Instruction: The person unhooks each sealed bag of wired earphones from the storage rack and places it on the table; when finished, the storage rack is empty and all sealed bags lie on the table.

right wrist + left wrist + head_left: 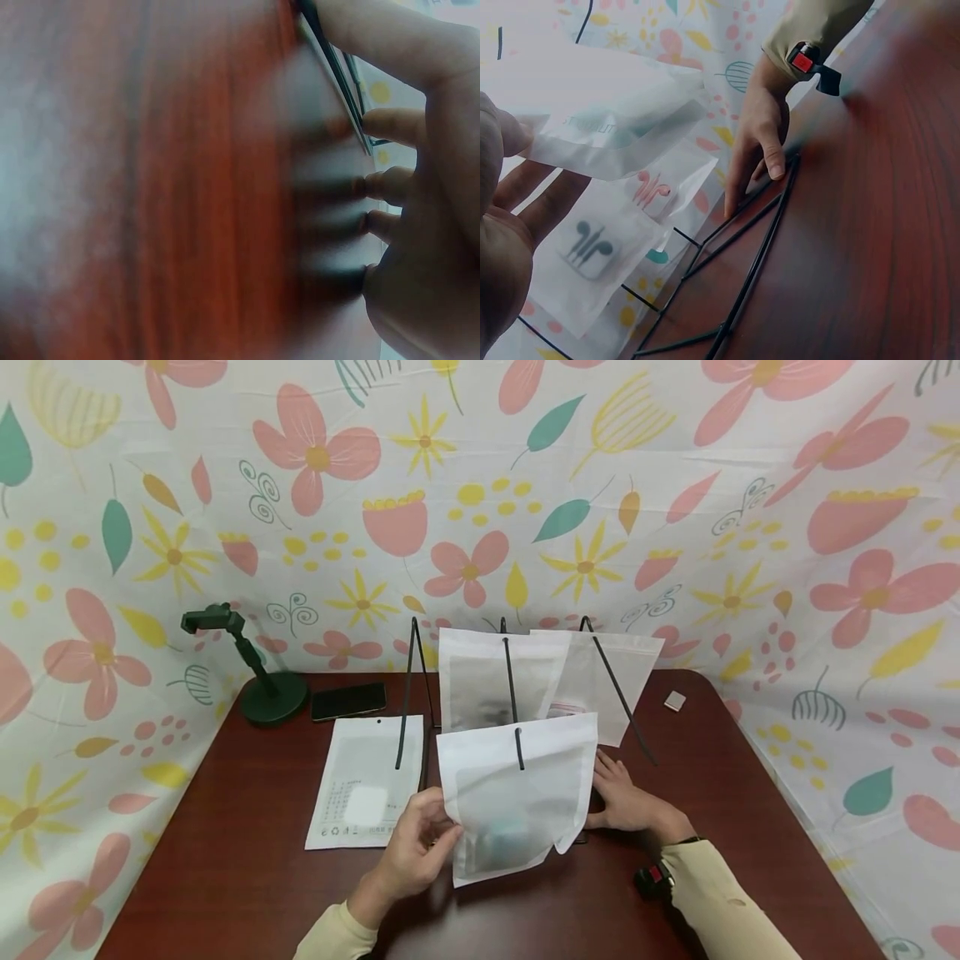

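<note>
At its lower left edge, a white translucent zip bag (525,777) is pinched between the thumb and fingers of my left hand (416,843). The bag hangs by its punched hole on the front hook of a black wire rack (406,693), its lower part tilted out, a pale blue-green item dimly visible inside. My right hand (628,802) rests at the rack's base, fingers spread and the thumb by the base wire. Behind hang two more bags; through them show dark earphones (589,244) and red earphones (651,187).
Left of the rack, a flat white printed bag (375,777) lies on the dark red table (225,827). Farther back are a black phone (348,702) and a green stand (273,697). A small whitish block (674,701) lies at the back right. Floral cloth hangs behind.
</note>
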Tool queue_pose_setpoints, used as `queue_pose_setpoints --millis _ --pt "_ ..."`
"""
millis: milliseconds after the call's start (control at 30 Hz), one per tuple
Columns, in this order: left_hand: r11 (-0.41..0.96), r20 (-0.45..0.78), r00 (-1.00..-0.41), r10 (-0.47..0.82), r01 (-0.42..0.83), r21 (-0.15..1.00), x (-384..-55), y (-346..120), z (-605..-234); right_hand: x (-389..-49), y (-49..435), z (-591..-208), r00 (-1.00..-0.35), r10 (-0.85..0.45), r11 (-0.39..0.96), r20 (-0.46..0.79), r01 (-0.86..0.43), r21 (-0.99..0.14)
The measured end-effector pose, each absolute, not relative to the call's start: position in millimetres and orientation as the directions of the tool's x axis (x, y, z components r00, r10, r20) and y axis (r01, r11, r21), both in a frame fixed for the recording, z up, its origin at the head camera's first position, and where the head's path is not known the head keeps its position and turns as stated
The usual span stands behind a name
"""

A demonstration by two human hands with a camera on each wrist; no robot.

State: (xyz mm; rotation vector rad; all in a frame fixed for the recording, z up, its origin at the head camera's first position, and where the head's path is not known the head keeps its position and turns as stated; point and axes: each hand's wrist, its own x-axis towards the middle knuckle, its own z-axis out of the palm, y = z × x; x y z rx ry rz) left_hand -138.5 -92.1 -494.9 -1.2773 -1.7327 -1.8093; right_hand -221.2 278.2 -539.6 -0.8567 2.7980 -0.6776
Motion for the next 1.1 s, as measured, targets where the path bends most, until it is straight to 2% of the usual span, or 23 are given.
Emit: queue_pose_setpoints --millis 167,567,800,1100 --pt "-0.194 0.765 -0.552 0.332 0.754 0.628 -133.5 -92.4 -494.6 -220.6 278.4 -540.7 -0.822 -0.569 0.73 0.031 -0.522 -0.442" --pt "-0.227 0.784 -0.528 0.327 0.761 0.608 -128.9 -93.2 -497.3 -219.6 277.9 -538.7 -0.824 -0.566 0.731 0.018 -0.511 -0.452" --pt "-0.217 0.768 -0.549 0.329 0.748 0.627 -124.8 -94.6 -495.9 -219.2 278.1 -539.0 -0.822 -0.569 0.729 0.019 -0.515 -0.451" --pt "-0.235 0.786 -0.522 0.331 0.762 0.604 -121.5 -94.7 -494.2 -221.2 278.2 -538.5 -0.817 -0.576 0.722 0.031 -0.525 -0.451"
